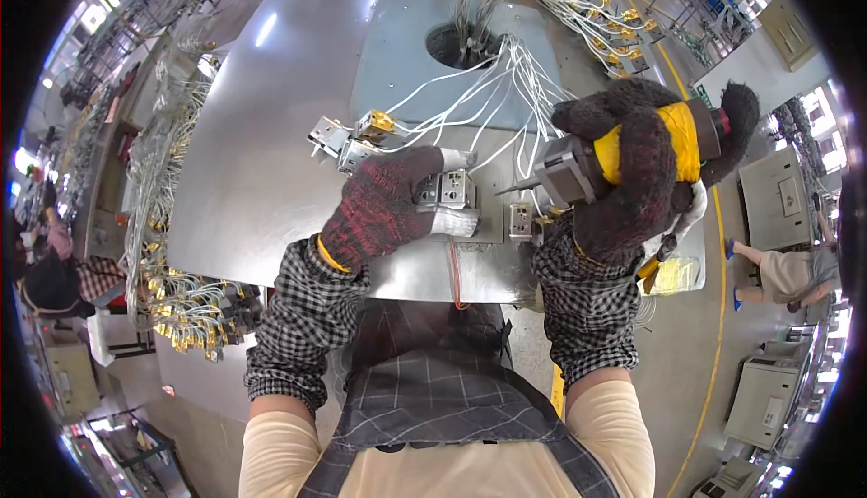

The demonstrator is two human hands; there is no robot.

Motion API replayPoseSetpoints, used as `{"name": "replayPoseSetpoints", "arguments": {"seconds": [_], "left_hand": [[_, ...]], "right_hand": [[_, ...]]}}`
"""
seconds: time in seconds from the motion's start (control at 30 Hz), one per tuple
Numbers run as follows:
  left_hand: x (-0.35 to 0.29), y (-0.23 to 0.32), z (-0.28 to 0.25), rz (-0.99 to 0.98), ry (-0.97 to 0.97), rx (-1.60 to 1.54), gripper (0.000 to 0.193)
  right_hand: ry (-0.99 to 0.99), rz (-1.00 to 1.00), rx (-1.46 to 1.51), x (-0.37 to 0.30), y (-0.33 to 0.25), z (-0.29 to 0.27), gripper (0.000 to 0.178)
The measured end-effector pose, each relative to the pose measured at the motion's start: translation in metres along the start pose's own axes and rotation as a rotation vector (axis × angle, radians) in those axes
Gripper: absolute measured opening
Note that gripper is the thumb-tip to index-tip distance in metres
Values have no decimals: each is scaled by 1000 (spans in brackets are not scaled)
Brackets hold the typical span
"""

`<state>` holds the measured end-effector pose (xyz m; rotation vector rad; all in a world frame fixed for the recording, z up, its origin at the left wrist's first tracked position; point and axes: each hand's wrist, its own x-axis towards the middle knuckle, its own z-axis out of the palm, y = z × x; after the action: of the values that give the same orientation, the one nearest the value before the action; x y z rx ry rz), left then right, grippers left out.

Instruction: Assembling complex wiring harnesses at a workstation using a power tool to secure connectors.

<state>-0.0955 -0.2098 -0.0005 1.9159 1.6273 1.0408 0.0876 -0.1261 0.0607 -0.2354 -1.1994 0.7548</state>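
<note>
My left hand [388, 200], in a dark red-and-black knit glove with pale fingertips, is closed on a small metal socket block [458, 189] resting on the metal table [244, 173]. In my right hand [632, 173], gloved alike, is a power screwdriver [566, 173] wrapped with yellow tape. Its thin bit points left, a little short of the block. Below the bit sits another metal block [521, 222]. Left of my left hand lie more socket blocks [357, 155] with white wires [452, 110] attached. The wires run up into a round hole [452, 46] in the tabletop.
Wired blocks with brass-coloured parts [623, 33] line the table's far right edge. A red wire [456, 272] hangs over the near edge. Bundles of wired parts [199, 308] fill a rack at the left. One person [786, 274] is at the right, another [68, 272] at the left.
</note>
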Motion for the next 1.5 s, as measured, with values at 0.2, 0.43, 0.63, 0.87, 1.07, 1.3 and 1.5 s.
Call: {"name": "replayPoseSetpoints", "arguments": {"seconds": [0.2, 0.43, 0.63, 0.87, 1.07, 1.3, 1.5], "left_hand": [[18, 25, -5, -37, -169, 316, 59], [14, 29, -7, -26, -100, 268, 59], [-3, 3, 2, 39, -108, -79, 79], [-17, -13, 0, -137, -140, -140, 79], [-17, -1, 6, -16, 122, -586, 62], [2, 16, 3, -121, -93, -92, 65], [4, 14, -3, -143, -145, -25, 59]], "right_hand": [[-95, 19, -5, -7, 3, 1, 78], [-107, 87, -43, -18, -12, 17, 80], [-103, 138, -109, -24, -22, 31, 84], [-190, 260, 128, -24, -17, 14, 81], [-104, 254, 159, -13, -10, 15, 73], [-29, 82, 67, 4, -7, 3, 66], [-48, 117, 162, -4, -9, 18, 79]]}}
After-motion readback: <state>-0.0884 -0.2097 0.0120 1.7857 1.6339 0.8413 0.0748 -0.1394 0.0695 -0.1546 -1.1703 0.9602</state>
